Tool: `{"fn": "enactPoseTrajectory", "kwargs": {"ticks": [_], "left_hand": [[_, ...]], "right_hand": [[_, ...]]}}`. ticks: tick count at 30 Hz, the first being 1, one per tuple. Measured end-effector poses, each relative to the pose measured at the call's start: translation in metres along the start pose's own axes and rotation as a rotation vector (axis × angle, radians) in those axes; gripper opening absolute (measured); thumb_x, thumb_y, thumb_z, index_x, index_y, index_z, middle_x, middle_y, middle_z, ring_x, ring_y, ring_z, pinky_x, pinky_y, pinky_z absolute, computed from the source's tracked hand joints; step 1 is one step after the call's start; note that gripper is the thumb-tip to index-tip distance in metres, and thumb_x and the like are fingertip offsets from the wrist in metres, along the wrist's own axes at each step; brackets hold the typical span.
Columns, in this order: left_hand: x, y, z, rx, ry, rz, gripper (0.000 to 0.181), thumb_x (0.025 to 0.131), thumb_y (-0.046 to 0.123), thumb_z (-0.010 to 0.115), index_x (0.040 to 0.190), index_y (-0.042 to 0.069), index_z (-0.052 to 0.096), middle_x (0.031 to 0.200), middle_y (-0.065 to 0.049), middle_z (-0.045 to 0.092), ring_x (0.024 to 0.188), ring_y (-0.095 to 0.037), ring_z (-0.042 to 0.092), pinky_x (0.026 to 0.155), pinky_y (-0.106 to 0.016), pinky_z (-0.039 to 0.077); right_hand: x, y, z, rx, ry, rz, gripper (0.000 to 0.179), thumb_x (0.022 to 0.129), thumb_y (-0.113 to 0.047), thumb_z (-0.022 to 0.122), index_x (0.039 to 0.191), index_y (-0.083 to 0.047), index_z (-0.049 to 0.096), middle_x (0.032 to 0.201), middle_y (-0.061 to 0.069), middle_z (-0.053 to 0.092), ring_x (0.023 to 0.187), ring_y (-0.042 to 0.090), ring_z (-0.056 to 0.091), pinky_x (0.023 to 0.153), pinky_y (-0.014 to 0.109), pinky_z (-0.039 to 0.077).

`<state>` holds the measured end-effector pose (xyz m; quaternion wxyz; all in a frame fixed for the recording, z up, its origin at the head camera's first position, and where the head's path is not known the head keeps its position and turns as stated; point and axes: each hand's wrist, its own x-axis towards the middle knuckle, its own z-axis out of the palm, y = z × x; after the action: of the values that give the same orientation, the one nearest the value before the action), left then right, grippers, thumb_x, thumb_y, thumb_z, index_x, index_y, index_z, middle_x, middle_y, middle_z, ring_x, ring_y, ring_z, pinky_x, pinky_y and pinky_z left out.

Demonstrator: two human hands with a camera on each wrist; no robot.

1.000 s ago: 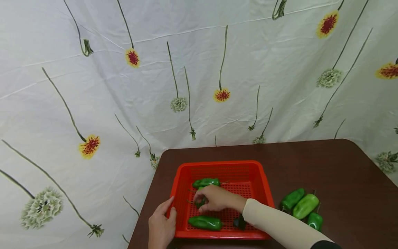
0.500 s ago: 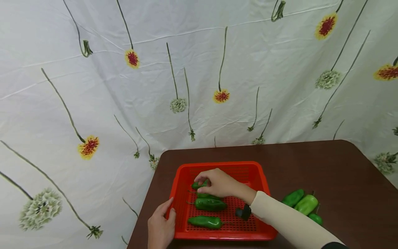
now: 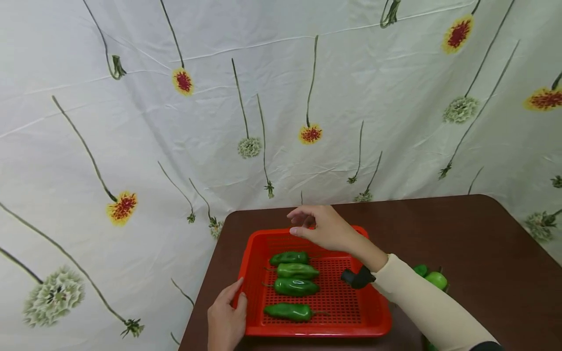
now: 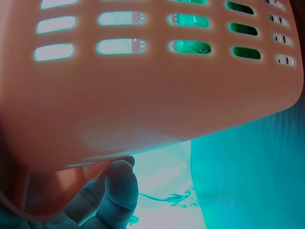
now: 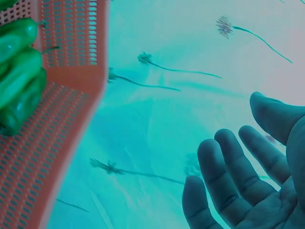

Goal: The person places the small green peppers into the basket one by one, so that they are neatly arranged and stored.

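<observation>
A red plastic basket [image 3: 347, 331] with slotted walls stands on the table. Inside it several long green peppers [image 3: 296, 287] lie crosswise in a column, three close together and one apart at the near side. My left hand [image 3: 227, 317] grips the basket's left rim, thumb over the edge; in the left wrist view its fingertips [image 4: 121, 183] curl at the rim. My right hand [image 3: 322, 226] is raised over the basket's back rim, fingers loosely bent and holding nothing. The right wrist view shows that hand with its fingers spread, apart from the basket and the peppers [image 5: 21, 81].
More green peppers [image 3: 435, 280] lie on the brown table [image 3: 474, 243] right of the basket, partly hidden behind my right sleeve [image 3: 428, 302]. A white cloth with printed flowers [image 3: 197, 122] hangs behind the table. A black device [image 3: 357, 277] sits at my right wrist.
My right hand has risen from among the peppers in the basket and moved back to above the far rim. The left hand keeps its place on the left rim.
</observation>
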<state>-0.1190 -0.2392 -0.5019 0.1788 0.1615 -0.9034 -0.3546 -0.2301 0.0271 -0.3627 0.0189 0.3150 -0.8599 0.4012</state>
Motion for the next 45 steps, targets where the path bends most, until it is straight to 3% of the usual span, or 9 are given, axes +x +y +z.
{"fn": "enactPoseTrajectory", "kwargs": {"ticks": [9,19,27,37,45], "left_hand": [[0.000,0.000,0.000,0.008,0.005,-0.005,0.035,0.086,0.015,0.061,0.120,0.021,0.066,0.119,-0.001,0.066,0.112,-0.024,0.062,0.089,-0.046,0.052],[0.000,0.000,-0.001,0.005,0.022,0.015,0.034,0.085,0.015,0.062,0.119,0.021,0.067,0.117,-0.001,0.067,0.110,-0.024,0.062,0.088,-0.045,0.052],[0.000,0.002,-0.001,0.009,0.008,0.004,0.034,0.086,0.014,0.061,0.119,0.021,0.067,0.118,-0.002,0.066,0.111,-0.026,0.062,0.089,-0.047,0.051],[0.001,-0.001,0.001,0.020,0.040,0.030,0.034,0.085,0.015,0.062,0.118,0.022,0.068,0.116,-0.001,0.067,0.109,-0.025,0.063,0.087,-0.046,0.052],[0.001,0.001,0.002,0.017,0.012,-0.003,0.034,0.086,0.015,0.062,0.119,0.022,0.067,0.118,-0.002,0.066,0.107,-0.026,0.064,0.085,-0.046,0.053]], "right_hand": [[-0.017,0.002,-0.047,0.094,0.135,0.068,0.028,0.085,-0.040,0.066,0.113,-0.034,0.062,0.107,-0.013,0.065,0.088,0.008,0.064,0.071,0.031,0.053],[-0.039,0.001,-0.084,0.099,0.244,0.107,0.035,0.085,-0.041,0.065,0.119,-0.030,0.061,0.111,-0.008,0.066,0.095,0.011,0.062,0.077,0.035,0.053],[-0.056,0.006,-0.094,0.111,0.293,0.173,0.038,0.086,-0.043,0.064,0.121,-0.031,0.059,0.117,-0.008,0.064,0.100,0.010,0.061,0.080,0.032,0.052],[-0.078,0.020,-0.099,0.104,0.361,0.261,0.038,0.084,-0.046,0.064,0.119,-0.032,0.060,0.115,-0.008,0.064,0.100,0.009,0.062,0.077,0.028,0.052],[-0.100,0.037,-0.098,0.058,0.404,0.296,0.039,0.086,-0.043,0.063,0.122,-0.028,0.060,0.115,-0.004,0.065,0.094,0.006,0.062,0.073,0.021,0.051]]}}
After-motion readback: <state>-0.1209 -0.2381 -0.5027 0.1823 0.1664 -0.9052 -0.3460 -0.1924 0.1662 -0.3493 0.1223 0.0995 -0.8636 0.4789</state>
